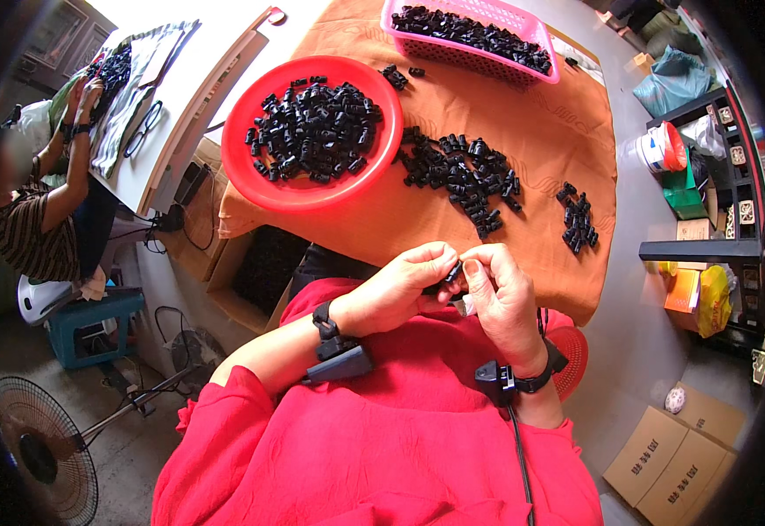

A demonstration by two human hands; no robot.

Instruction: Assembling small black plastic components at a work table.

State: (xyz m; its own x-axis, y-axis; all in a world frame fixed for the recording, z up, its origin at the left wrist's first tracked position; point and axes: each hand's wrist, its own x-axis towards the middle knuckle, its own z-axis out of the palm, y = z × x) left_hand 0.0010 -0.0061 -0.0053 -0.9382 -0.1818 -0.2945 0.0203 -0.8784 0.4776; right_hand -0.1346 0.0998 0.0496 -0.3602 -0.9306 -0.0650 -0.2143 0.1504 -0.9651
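Close to my body, just off the table's near edge, my two hands meet at the fingertips. Between them is a small black plastic piece (453, 273), mostly covered by fingers. My left hand (397, 285) is closed, thumb and fingers pinching it from the left. My right hand (505, 300) pinches from the right, thumb raised against the forefinger. Beyond them, a loose pile of short black tubular plastic parts (470, 175) lies on the orange cloth (382, 223). A smaller cluster of black parts (579, 217) is on the right. More parts fill the red round basin (240, 162) at left.
A pink basket (479, 54) of black parts stands at the far side. On the left, another person (36, 193) works at a white table (191, 96). A standing fan (42, 447) is lower left, shelves (707, 250) and cardboard boxes (672, 460) right. An open box (255, 272) sits below the table.
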